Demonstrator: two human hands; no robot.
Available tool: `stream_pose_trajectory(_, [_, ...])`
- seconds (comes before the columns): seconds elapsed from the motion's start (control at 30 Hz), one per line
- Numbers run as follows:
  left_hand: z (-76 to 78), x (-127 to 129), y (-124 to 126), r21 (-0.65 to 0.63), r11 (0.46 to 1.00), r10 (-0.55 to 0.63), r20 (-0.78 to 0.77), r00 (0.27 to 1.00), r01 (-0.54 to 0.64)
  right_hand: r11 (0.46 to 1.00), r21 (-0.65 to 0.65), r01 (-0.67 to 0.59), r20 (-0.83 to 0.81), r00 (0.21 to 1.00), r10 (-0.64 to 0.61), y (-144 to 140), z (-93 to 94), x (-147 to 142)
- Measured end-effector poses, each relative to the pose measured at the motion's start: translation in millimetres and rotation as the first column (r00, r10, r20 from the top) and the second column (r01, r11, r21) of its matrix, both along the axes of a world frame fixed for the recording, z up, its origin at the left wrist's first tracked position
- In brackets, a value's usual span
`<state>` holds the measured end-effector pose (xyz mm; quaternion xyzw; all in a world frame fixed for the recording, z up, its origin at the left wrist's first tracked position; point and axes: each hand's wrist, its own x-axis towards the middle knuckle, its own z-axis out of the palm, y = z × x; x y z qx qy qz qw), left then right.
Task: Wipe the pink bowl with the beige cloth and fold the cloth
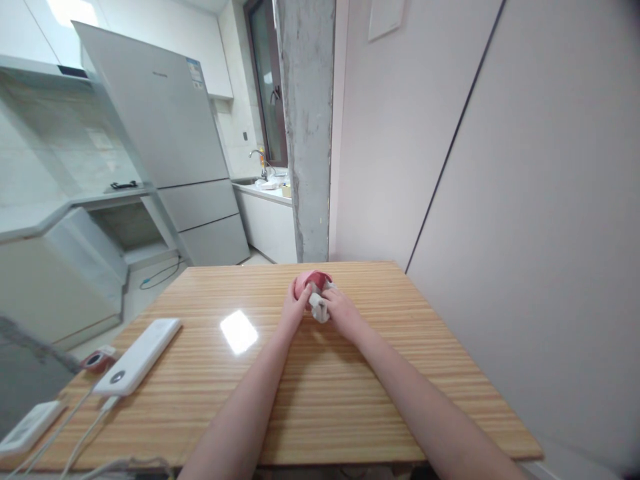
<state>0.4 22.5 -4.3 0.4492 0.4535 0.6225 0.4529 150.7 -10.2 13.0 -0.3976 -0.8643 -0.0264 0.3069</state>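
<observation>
Both of my hands meet over the far middle of the wooden table [350, 387]. My left hand [294, 305] grips a small pink rounded object [306, 281] with a darker red inside. My right hand [338, 308] holds a crumpled white cloth or tissue [319, 307] pressed against that pink object. What the pink object is cannot be made out; fingers cover much of it.
A white power bank [137, 357] with cables lies at the table's left, a small red item [98, 361] beside it and another white device [27, 427] at the left corner. A wall runs along the right. A fridge [165, 140], counter and sink stand beyond.
</observation>
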Motion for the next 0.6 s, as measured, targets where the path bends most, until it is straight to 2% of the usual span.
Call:
stream_pose_trajectory(0.1, [0.3, -3, 3, -0.022, 1.0, 0.013, -0.001, 1.0, -0.013, 0.999, -0.006, 0.045, 0.015, 0.999, -0.045, -2, -1.2, -3])
stream_pose_trajectory(0.3, [-2.2, 8, -2, -0.097, 0.977, -0.171, 0.164, 0.972, 0.188, 0.995, 0.006, 0.098, -0.024, 0.995, -0.097, -5, -3.4, -8])
stream_pose_trajectory(0.43, [0.4, 2, -3, -0.097, 0.988, -0.109, 0.098, 0.989, 0.119, 0.999, -0.022, 0.039, -0.02, 0.999, -0.039, -1, -4.8, -4])
stream_pose_trajectory(0.6, [3.8, -11, 6, -0.052, 0.998, -0.026, 0.081, 0.996, 0.031, 1.0, 0.007, -0.004, 0.028, 1.0, 0.004, -1, -3.7, -3])
